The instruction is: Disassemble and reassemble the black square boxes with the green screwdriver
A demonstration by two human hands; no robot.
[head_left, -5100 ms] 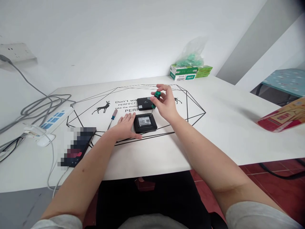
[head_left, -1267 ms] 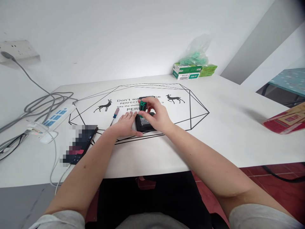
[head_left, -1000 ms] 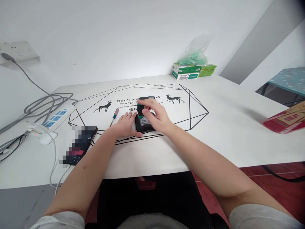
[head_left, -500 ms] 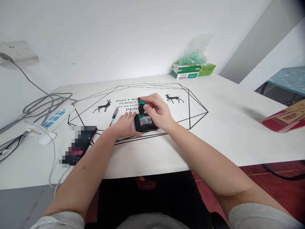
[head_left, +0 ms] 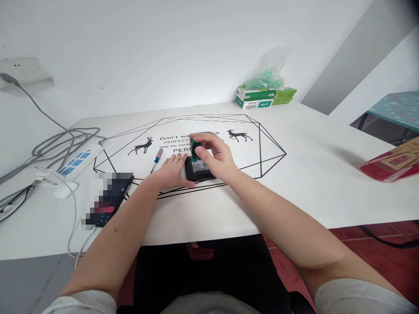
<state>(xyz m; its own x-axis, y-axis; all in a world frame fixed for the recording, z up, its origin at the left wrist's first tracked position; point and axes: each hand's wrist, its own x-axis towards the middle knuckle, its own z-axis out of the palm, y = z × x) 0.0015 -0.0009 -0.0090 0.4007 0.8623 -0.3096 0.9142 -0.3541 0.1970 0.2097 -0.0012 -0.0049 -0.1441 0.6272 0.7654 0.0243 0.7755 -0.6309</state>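
Note:
A screwdriver (head_left: 194, 153) with a green and black handle stands nearly upright in the curled fingers of my right hand (head_left: 218, 155). Its shaft points down at a small black device (head_left: 200, 176) with a white label, flat on the table; the tip is too small to make out. My left hand (head_left: 170, 171) lies flat with fingers spread, its thumb along the device's near left corner. Just beyond that hand rests a second screwdriver (head_left: 157, 158) with a blue and reddish handle. My right hand hides the device's right part. Behind it, another dark object (head_left: 205, 133) is mostly covered.
A phone (head_left: 113, 198), its screen pixelated, lies by my left forearm. Farther left are a power strip (head_left: 77, 162) and coiled grey cables (head_left: 59, 144). Green and white boxes (head_left: 255, 98) with a plastic bag (head_left: 270, 69) stand against the wall. A red package (head_left: 391, 163) is at the right.
My right hand has shifted slightly, its fingers curling differently round the screwdriver handle, which has turned more upright. My left hand and the device stay in place.

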